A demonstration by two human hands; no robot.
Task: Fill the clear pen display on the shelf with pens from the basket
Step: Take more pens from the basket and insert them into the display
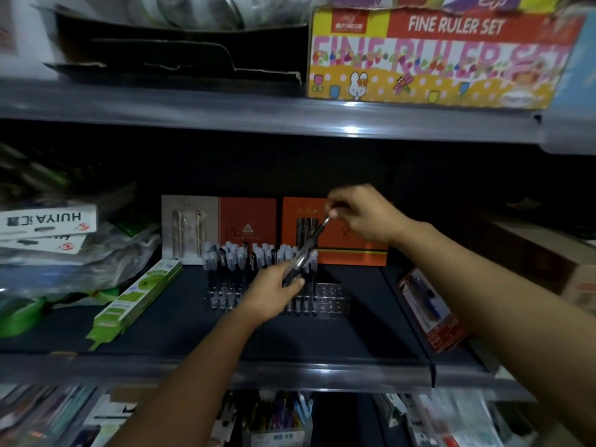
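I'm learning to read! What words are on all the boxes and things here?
"FINE RULER SET": small on the red strip and again in big pink letters on the colourful box on the top shelf.
"HUIYA": upside down on the white box at the left, with two characters I can't make out.
Orange boxes, green packs, red pack and bottom-shelf items: print too small or blurred to read.

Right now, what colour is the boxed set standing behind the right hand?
Orange box, clearest in the head view.

Both hands [274, 291] [361, 214] on pens [306, 253] above display [332, 300]
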